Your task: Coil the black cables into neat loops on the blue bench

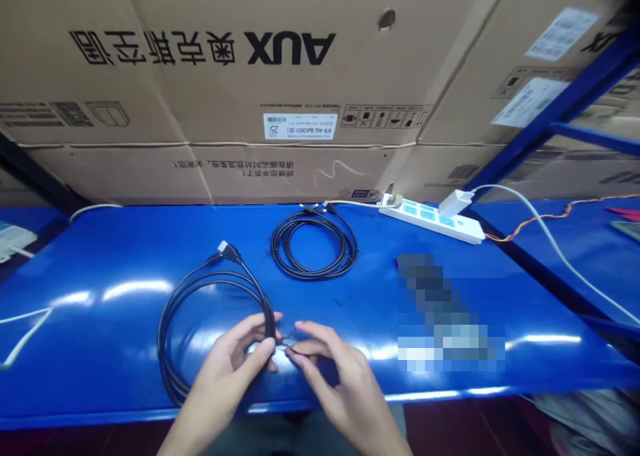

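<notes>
The left hand [227, 366] clamps a black cable [265, 306]; the right hand [340, 383] pinches a thin wire [293, 349] beside it; a second coil [314, 246] lies farther along the bench [90, 323], before AUX cartons [200, 89].

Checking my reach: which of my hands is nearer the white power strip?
Right. The right hand is below and left of the white power strip; the left hand is farther left.

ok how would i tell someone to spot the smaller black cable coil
On the blue workbench below the AUX cartons, check the back edge. Left of the white power strip lies a small black cable coil. Unlike the larger coil in the left hand, it lies untouched.
</notes>
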`<state>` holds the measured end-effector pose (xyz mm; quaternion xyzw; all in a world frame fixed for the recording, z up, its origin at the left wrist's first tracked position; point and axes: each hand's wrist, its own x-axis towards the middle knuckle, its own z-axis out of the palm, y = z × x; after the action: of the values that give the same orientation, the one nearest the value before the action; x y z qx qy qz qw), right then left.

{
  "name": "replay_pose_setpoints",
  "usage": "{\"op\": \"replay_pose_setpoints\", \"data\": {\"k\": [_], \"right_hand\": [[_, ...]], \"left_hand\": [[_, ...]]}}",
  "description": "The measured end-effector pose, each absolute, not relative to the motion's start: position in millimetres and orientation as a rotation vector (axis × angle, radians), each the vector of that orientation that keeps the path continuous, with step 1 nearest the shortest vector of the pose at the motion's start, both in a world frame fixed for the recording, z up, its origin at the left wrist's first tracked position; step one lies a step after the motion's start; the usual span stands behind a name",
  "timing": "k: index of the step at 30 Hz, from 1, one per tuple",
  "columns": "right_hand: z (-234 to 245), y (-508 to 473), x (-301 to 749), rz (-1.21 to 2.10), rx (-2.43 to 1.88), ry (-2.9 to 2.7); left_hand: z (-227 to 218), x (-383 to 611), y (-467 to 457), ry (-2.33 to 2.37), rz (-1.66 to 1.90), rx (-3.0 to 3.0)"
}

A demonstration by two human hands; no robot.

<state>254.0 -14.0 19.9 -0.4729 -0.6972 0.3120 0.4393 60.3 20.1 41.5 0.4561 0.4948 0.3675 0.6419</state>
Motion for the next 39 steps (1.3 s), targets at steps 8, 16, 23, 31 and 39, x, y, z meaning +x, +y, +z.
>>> {"op": "replay_pose_setpoints", "data": {"k": [8,16,23,31,39], "right_hand": [[21.7,-17.6,251.9,0.437,-1.081,-1.807],[20.9,-21.9,252.7,0.305,-1.127,-1.678],[28.8,-10.2,257.6,0.677,-1.152,-1.557],[32.4,-11.4,265.2,1.02,-1.305,-1.462],[33.2,-4.2,261.4,1.076,-1.298,-1.385]], "left_hand": [[37.4,58.8,16.7,1.143,0.816,1.061],[36.4,54.8,15.0,1.051,0.645,1.13],[36.0,51.3,14.3,1.017,0.635,1.169],[40.6,52.5,13.9,1.053,0.657,1.127],[38.7,47.9,17.7,0.952,0.67,1.054]]}}
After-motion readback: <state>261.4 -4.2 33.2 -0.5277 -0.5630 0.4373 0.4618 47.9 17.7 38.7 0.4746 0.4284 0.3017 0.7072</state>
